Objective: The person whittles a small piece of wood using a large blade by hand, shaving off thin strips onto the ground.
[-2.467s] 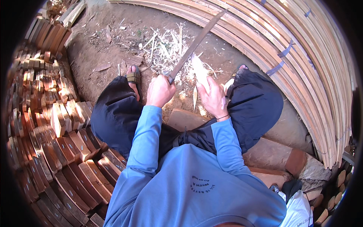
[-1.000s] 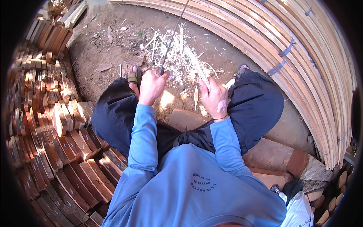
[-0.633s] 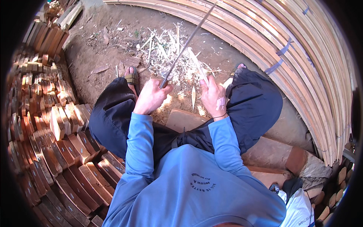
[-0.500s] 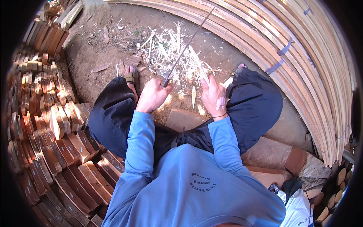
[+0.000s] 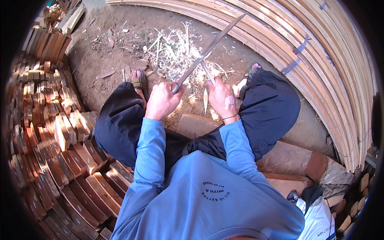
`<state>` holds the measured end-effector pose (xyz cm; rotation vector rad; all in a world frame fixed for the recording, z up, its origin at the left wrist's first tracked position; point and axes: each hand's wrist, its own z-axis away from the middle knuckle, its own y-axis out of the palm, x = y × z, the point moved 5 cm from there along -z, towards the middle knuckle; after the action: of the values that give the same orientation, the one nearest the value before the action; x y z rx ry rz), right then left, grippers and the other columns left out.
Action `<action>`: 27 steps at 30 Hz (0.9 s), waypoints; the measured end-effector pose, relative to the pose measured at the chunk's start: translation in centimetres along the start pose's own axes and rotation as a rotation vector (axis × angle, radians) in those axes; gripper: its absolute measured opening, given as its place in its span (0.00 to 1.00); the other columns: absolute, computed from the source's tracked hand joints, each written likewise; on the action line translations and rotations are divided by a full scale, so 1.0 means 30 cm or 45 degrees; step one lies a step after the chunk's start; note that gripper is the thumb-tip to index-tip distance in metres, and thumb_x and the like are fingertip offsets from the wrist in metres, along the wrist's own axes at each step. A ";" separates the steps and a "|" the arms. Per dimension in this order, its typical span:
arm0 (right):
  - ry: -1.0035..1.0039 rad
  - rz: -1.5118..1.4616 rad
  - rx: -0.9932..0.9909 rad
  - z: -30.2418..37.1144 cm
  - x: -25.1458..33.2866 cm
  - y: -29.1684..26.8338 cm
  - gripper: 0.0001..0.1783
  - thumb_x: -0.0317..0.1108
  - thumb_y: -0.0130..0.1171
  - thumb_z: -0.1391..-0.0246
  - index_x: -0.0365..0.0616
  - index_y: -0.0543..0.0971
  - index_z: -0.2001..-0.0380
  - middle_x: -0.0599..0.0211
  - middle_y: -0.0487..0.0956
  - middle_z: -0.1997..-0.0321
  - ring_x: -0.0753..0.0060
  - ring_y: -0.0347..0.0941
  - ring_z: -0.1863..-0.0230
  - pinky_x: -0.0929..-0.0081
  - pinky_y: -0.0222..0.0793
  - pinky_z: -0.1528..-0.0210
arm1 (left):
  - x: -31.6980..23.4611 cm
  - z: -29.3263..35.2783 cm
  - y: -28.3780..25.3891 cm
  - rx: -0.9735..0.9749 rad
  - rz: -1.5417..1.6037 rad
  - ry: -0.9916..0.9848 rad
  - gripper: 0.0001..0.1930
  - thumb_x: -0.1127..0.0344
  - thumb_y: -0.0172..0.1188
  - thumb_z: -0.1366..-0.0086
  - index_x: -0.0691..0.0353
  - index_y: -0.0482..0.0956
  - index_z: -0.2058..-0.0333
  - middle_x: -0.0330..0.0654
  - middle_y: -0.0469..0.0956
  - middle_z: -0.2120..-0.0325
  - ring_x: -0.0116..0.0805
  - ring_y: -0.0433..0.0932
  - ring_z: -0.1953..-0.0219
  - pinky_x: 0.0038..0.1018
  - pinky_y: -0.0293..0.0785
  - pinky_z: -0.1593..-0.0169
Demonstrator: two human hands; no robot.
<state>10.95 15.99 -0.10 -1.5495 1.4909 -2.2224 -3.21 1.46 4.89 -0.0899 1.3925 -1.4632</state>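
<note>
My left hand [image 5: 163,100] is closed round the grip end of a long, narrow machete [image 5: 218,38], whose dark blade slants up and away to the right. In my right hand [image 5: 224,98] is a slim pale wooden stick [image 5: 209,74], held at its near end and pointing away from me. The stick's far end meets the blade near its middle; whether they touch I cannot tell. Below and between the hands shows a pointed pale wood sliver [image 5: 205,101]. Beyond them, a scatter of wood shavings [image 5: 172,52] covers the dirt.
Stacked short wooden boards [image 5: 76,160] fill the left side. Long bent wooden strips [image 5: 320,68], tied with blue bands, curve along the far right. Flat slabs [image 5: 286,160] and a white bag [image 5: 318,222] lie at the lower right. My sandalled feet [image 5: 139,80] flank the shavings.
The machete has tilted further right and turned its flat side more into sight, and now crosses the stick. My right hand has shifted slightly left with the stick.
</note>
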 end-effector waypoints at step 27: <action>-0.036 0.079 -0.148 0.017 -0.040 0.041 0.13 0.37 0.56 0.34 0.37 0.75 0.66 0.40 0.76 0.79 0.34 0.77 0.74 0.45 0.67 0.73 | 0.070 -0.152 0.114 -0.113 -0.030 -0.147 0.15 0.62 0.64 0.48 0.69 0.86 0.68 0.64 0.82 0.70 0.59 0.84 0.62 0.45 0.79 0.54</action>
<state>11.37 15.62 -1.81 -1.5354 1.6636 -2.1065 -5.07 3.92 -0.35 -0.2447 1.3659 -1.3934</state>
